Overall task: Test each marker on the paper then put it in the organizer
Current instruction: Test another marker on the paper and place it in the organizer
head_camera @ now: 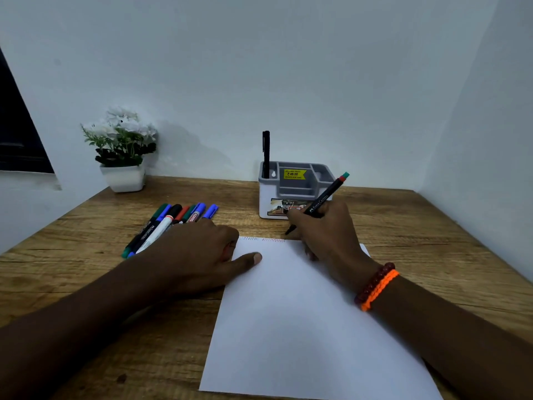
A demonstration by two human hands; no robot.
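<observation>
A white sheet of paper [302, 319] lies on the wooden desk, with red zigzag marks along its top edge. My right hand [326, 238] grips a black marker [326, 197] with a red and green end, its tip at the paper's top edge. My left hand [202, 249] rests on the desk with its thumb pressing the paper's left edge. Several capped markers [170, 223] lie in a row left of the paper, partly under my left hand. The grey and white organizer [291, 192] stands behind the paper with one black marker [266, 153] upright in its left slot.
A white pot of white flowers [122, 151] stands at the back left of the desk [432, 226]. Walls close in the desk at the back and right. A dark window frame [17, 134] is at the far left.
</observation>
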